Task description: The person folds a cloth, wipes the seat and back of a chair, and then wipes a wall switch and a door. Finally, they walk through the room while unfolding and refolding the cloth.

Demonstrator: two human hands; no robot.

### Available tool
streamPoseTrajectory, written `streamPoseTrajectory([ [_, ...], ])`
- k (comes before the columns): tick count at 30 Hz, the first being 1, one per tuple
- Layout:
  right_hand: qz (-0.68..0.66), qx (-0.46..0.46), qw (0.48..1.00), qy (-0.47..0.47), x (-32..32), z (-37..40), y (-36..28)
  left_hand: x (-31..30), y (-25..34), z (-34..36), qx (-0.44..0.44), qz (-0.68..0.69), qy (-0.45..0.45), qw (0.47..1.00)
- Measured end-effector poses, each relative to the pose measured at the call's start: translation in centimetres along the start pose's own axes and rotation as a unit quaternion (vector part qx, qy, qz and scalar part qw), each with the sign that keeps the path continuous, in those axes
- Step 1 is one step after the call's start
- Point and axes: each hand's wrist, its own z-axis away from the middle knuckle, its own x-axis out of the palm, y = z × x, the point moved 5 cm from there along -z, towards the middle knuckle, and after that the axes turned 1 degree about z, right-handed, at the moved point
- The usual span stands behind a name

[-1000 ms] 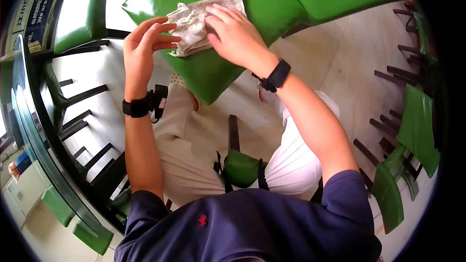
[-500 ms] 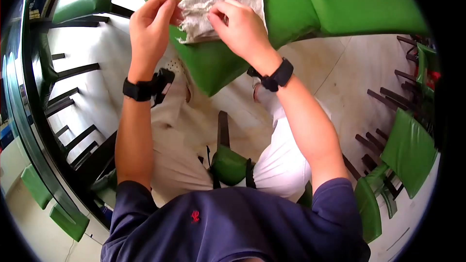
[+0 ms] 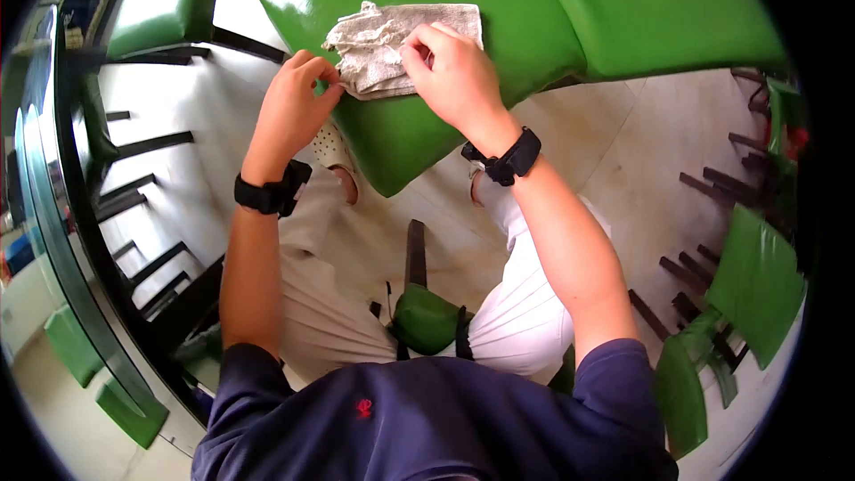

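A greyish, knitted-looking cloth (image 3: 378, 49) lies on a green padded seat (image 3: 525, 27). Its left side is ragged and crumpled, and its right end is flatter with a straight edge. At the lower left corner, my left hand (image 3: 294, 111) has thumb and forefinger closed in a pinch on the frayed edge. My right hand (image 3: 459, 80) rests over the right half of the cloth, thumb and forefinger pinched on its surface and the other fingers curled. What lies directly under the right fingers is hidden.
Green chairs with dark legs stand on the right (image 3: 753, 285) and on the left (image 3: 165, 9). A dark-framed glass-topped table (image 3: 44, 196) runs along the left side. A small green seat (image 3: 426, 319) shows between my legs, above the pale tiled floor (image 3: 614, 142).
My left hand has moved down along the cloth's ragged side, from its upper left to its lower left corner. My right hand has shifted slightly right on the cloth. The whole view has tilted a little.
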Motion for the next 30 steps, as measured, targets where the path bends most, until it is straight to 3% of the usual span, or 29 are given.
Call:
streamPoseTrajectory([
  [1,0.006,0.004,1.0,-0.007,0.1,0.0,-0.2,-0.2,0.6,-0.2,0.011,-0.006,-0.008,1.0],
  [3,0.008,0.018,1.0,-0.004,0.2,0.3,-0.3,-0.7,0.7,0.0,-0.087,0.095,0.008,0.992],
  [4,0.012,0.018,1.0,-0.01,0.3,0.2,-0.3,-0.6,0.7,-0.2,-0.092,0.12,0.004,0.988],
  [15,-0.041,-0.048,0.998,0.029,1.1,0.2,-0.3,1.7,4.7,-3.1,0.071,0.087,0.087,0.99],
  [19,-0.029,-0.027,0.999,-0.023,1.6,0.5,-0.2,1.8,4.6,-2.9,0.028,0.159,0.068,0.985],
  [23,-0.005,-0.026,0.999,-0.024,1.6,0.7,-0.1,1.4,3.8,-1.8,0.066,0.184,0.081,0.977],
  [25,0.016,-0.04,0.999,-0.028,1.6,0.6,0.1,0.1,2.7,-1.1,0.022,0.162,0.2,0.966],
  [26,0.016,-0.038,0.999,-0.027,1.5,0.7,0.1,-0.1,1.9,-0.7,-0.047,0.121,0.22,0.967],
  [27,0.021,-0.023,0.999,-0.036,1.6,0.7,0.2,0.2,1.4,-0.8,-0.047,0.121,0.22,0.967],
  [29,0.026,-0.01,0.999,-0.047,1.8,0.7,0.2,1.7,-0.8,-1.0,-0.172,0.125,0.147,0.966],
  [30,0.037,-0.015,0.998,-0.045,1.8,0.7,0.0,1.6,0.1,-1.1,-0.151,0.117,0.16,0.968],
])
